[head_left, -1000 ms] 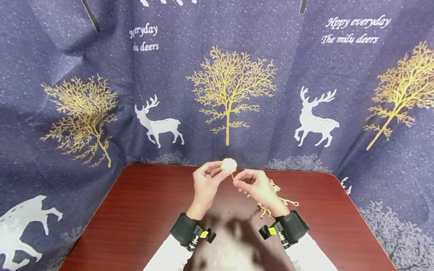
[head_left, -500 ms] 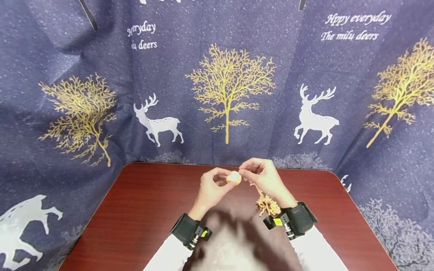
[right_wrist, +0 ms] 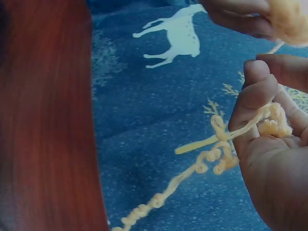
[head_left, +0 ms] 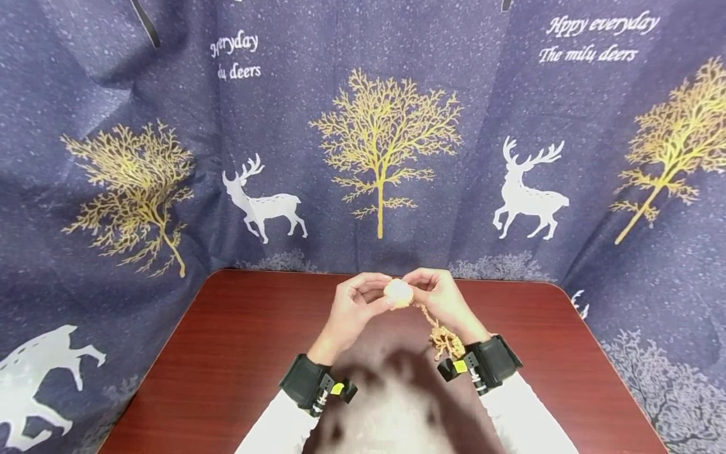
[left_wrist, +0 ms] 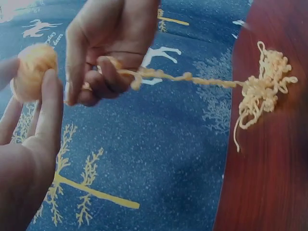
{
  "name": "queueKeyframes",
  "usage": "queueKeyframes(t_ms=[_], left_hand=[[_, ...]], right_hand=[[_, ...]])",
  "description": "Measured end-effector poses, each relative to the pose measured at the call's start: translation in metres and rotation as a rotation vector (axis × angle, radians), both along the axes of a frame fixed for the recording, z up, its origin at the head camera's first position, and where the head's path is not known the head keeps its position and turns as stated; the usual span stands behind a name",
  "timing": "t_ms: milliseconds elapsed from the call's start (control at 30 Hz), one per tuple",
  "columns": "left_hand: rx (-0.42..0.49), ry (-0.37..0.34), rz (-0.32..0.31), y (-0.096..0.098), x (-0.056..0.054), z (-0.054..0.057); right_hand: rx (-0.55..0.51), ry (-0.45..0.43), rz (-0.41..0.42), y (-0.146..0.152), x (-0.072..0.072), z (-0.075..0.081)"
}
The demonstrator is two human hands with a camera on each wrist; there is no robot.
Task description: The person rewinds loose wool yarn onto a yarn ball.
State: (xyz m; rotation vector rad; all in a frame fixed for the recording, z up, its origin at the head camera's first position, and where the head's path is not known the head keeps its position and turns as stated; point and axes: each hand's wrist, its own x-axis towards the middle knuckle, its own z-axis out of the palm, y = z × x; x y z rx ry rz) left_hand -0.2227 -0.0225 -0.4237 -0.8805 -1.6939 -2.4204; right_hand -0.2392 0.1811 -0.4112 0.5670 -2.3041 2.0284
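Note:
A small pale-orange ball of yarn [head_left: 399, 294] is pinched between the thumb and fingers of my left hand [head_left: 353, 309], raised above the table. Close on its right, my right hand [head_left: 445, 301] pinches the yarn strand, and a bit of kinked yarn [right_wrist: 275, 122] lies within its curled fingers. From that hand a curly length of yarn [left_wrist: 187, 77] runs down to a loose tangle of yarn [left_wrist: 264, 84] on the table. In the head view the tangle lies just left of my right wrist.
The reddish-brown table [head_left: 249, 340] has rounded far corners. Behind it hangs a dark blue cloth [head_left: 272, 126] printed with deer and golden trees. Each wrist wears a black strap [head_left: 306, 381] with a small camera.
The left hand with the yarn ball has moved slightly right. The right hand first rose and shifted right, and is now close beside the ball again. The tangle has drawn together on the table.

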Motion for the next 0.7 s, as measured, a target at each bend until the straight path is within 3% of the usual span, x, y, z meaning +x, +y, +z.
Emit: queueKeyframes(t_ms=[167,333,533,700], left_hand=[[0.101,-0.05,0.093,0.004,0.001,0.005],[0.106,-0.08,0.253,0.008,-0.001,0.005],[-0.069,0.001,0.405,0.011,-0.003,-0.001],[-0.29,0.106,0.455,0.011,0.0,-0.005]], right_hand=[[0.067,0.04,-0.008,-0.007,0.008,-0.004],[0.131,0.073,-0.022,-0.011,0.018,-0.002],[0.232,0.163,-0.034,-0.012,0.028,0.006],[0.259,0.243,-0.054,-0.008,0.027,0.016]])
